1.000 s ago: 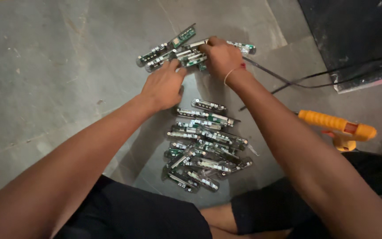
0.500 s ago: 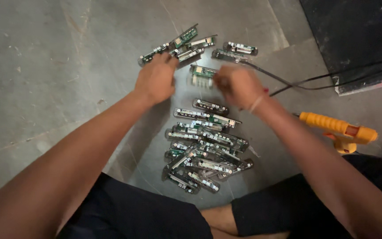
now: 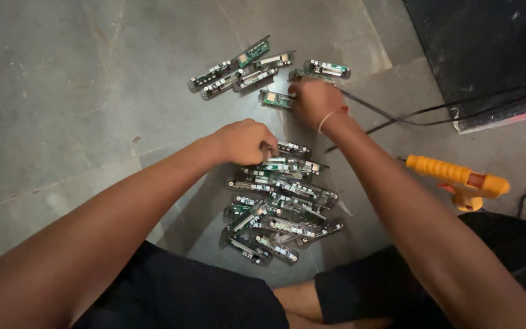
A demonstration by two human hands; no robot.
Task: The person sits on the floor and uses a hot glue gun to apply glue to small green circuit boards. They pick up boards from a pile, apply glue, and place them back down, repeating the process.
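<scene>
Narrow green circuit boards (image 3: 281, 204) lie heaped in a loose pile on the grey floor (image 3: 80, 91), directly below the left hand (image 3: 243, 141) and between the person's legs. The left hand is curled, its fingers closed on the end of the topmost board (image 3: 292, 148) of that pile, seemingly to lift it free of the heap. The right hand (image 3: 313, 101) reaches farther out, fingers bent down onto a single board (image 3: 274, 98); whether it grips or only presses it cannot be told. Just beyond that hand a spread row of boards (image 3: 238, 68) lies side by side rather than stacked, which looks like sorting. Black cables (image 3: 409, 116) run off to the right of the right hand, and an orange glue gun (image 3: 458, 180) rests beside the right forearm, within easy reach.
</scene>
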